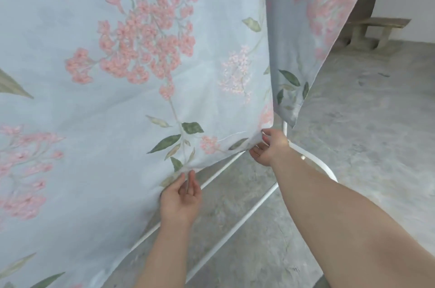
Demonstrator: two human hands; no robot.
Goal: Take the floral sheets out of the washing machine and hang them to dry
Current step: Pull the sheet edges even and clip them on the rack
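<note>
Head view: a pale blue fabric sheet [141,104] with pink blossom clusters and green leaves hangs over a white metal rack [235,229]; our left hand [181,198] pinches its hem, our right hand [270,147] its corner.

Before us on the left the sheet [117,76] hangs over the rack [235,224], which stands on the floor [364,111], a bench [374,29] behind at right.
</note>
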